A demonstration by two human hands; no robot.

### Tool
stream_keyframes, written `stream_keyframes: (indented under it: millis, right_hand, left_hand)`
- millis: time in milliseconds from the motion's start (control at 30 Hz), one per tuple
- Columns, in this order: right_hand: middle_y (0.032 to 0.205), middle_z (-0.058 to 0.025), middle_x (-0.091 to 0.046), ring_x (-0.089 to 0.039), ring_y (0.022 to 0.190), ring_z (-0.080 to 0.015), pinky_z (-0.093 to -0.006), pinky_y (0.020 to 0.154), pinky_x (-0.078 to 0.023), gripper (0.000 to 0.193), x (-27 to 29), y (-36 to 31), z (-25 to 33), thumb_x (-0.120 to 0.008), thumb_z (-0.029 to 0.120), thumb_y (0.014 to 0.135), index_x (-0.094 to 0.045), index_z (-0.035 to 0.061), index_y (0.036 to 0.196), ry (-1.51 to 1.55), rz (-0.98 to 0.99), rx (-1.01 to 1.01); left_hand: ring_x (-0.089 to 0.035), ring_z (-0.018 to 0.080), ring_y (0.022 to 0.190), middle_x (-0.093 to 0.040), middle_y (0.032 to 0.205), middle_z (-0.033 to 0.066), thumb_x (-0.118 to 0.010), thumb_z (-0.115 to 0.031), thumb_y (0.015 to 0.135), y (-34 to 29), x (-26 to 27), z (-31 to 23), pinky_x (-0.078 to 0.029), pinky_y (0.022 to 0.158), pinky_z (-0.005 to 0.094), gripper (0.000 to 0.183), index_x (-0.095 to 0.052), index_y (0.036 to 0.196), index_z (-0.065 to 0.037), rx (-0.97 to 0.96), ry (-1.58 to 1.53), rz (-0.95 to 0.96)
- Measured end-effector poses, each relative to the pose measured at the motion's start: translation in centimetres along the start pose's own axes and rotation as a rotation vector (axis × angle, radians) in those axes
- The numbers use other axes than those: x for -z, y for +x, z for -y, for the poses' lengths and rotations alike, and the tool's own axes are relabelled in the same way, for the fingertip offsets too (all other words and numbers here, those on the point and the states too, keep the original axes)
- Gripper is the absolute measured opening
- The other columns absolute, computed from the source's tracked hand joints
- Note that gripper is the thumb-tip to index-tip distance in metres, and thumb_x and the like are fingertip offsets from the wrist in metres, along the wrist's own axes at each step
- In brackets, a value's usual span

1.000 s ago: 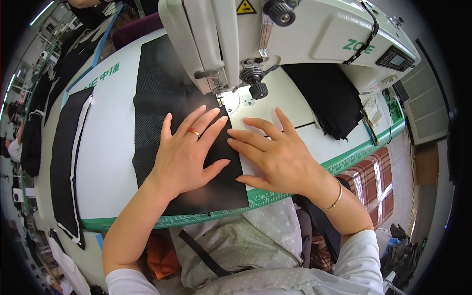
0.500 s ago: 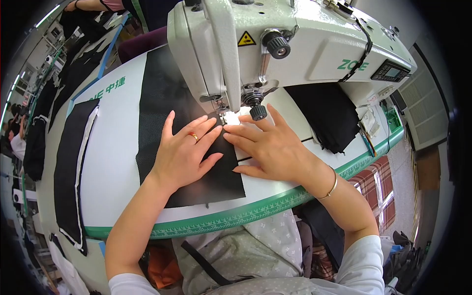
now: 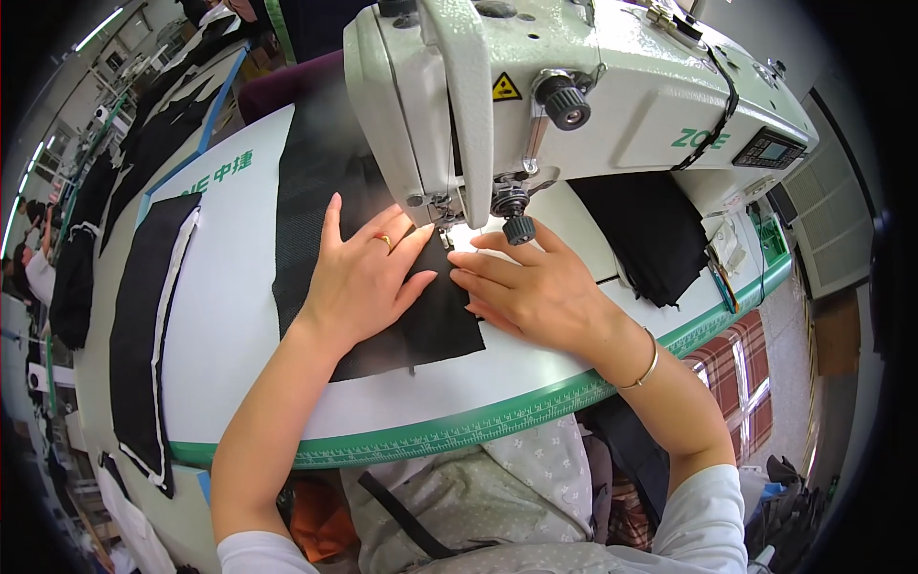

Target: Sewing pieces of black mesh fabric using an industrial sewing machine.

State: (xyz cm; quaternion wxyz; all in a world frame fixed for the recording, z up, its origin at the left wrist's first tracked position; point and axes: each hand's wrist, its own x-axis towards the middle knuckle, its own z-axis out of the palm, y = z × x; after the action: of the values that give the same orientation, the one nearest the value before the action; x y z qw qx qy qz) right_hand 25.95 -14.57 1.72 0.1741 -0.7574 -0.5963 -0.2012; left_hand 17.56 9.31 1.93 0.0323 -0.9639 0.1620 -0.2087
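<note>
A panel of black fabric (image 3: 421, 335) lies flat on the white table of a sewing machine (image 3: 397, 115), its upper right part under the lit presser foot (image 3: 446, 237). My left hand (image 3: 359, 273) rests on the panel just left of the foot, palm down, fingers spread and stretched out; a ring is on one finger. At the panel's right edge, close to the foot, my right hand (image 3: 550, 297) lies with fingers extended, the fingertips touching the cloth edge. Its thumb is partly hidden beneath the hand. The needle itself is too small to make out.
A stack of black cloth pieces (image 3: 645, 234) sits under the machine arm at right. At far left lies a black strip with white edging (image 3: 143, 325). A green ruler edge (image 3: 459, 430) borders the table front. Pens (image 3: 722, 282) lie by the machine base.
The black fabric has moved away from me under the presser foot, its near edge now farther up. My right fingers have drawn closer together, the thumb tucking in. The view has shifted slightly.
</note>
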Motion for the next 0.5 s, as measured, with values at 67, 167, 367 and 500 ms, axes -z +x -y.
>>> stream_keyframes:
  millis: [67,167,367,500]
  right_hand:
    - [0.113,0.0038,-0.072,-0.063,0.116,-0.0160,-0.0473,0.114,-0.044,0.026,-0.1,-0.2,0.1,-0.078,0.024,0.080,-0.077,0.0118,0.102,-0.010,-0.046,0.098]
    - [0.112,0.0036,-0.072,-0.063,0.115,-0.0155,-0.0466,0.113,-0.045,0.024,-0.2,-0.4,0.2,-0.076,0.021,0.080,-0.077,0.0113,0.101,0.030,-0.055,0.059]
    - [0.114,0.0029,-0.072,-0.064,0.113,-0.0164,-0.0477,0.113,-0.045,0.025,-0.3,-0.3,0.1,-0.077,0.020,0.080,-0.077,0.0099,0.104,0.122,-0.031,-0.034]
    - [0.118,0.0025,-0.071,-0.064,0.113,-0.0171,-0.0480,0.112,-0.044,0.027,-0.2,-0.2,0.1,-0.076,0.019,0.081,-0.076,0.0097,0.107,0.109,-0.031,-0.028]
  left_hand:
    - [-0.056,0.0151,0.122,-0.059,0.124,0.0005,-0.078,-0.027,0.087,-0.2,0.4,-1.3,-0.038,0.111,0.0643,0.043,-0.066,0.125,-0.010,-0.011,0.019,-0.038]
    - [-0.059,0.0163,0.123,-0.063,0.124,0.0027,-0.076,-0.024,0.088,-1.1,1.0,-3.5,-0.040,0.110,0.0598,0.037,-0.068,0.121,-0.008,-0.009,-0.133,-0.030]
    - [-0.058,0.0175,0.127,-0.063,0.132,0.0044,-0.075,-0.022,0.089,-0.9,0.5,-2.6,-0.041,0.109,0.0590,0.038,-0.068,0.124,-0.008,0.006,-0.112,-0.034]
    - [-0.058,0.0176,0.127,-0.064,0.131,0.0043,-0.074,-0.021,0.090,-0.7,0.1,-2.0,-0.041,0.109,0.0598,0.037,-0.068,0.124,-0.008,-0.018,-0.091,-0.051]
